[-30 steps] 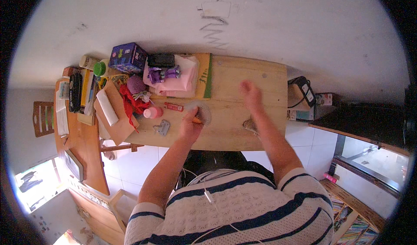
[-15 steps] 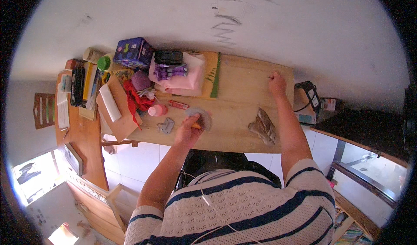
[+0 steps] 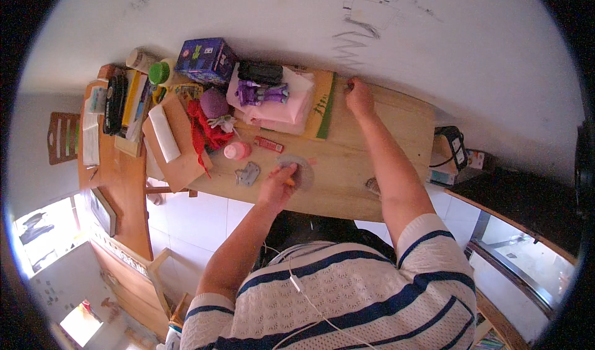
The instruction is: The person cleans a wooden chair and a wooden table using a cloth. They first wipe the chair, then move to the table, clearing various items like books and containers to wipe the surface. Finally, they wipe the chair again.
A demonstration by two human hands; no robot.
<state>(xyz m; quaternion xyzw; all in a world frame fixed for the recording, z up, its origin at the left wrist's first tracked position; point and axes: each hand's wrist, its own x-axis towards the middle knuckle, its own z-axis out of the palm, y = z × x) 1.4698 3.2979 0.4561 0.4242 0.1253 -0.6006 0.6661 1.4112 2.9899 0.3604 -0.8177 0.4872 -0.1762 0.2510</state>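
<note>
Left hand resting on the wooden table, fingers curled around a small orange thing, maybe a pen or a cutter, too small to tell. Just beside it, touching the fingers, a round grey disc lying flat near the front edge. A little grey scrap to the left of the hand, close but apart. Right hand stretched far to the back edge, next to a green-edged board; fingers bent at the edge, cannot tell if gripping something. Another dark scrap partly hidden under the right forearm. Further left: pink bottle cap, red cloth, pink folded fabric, blue box.
</note>
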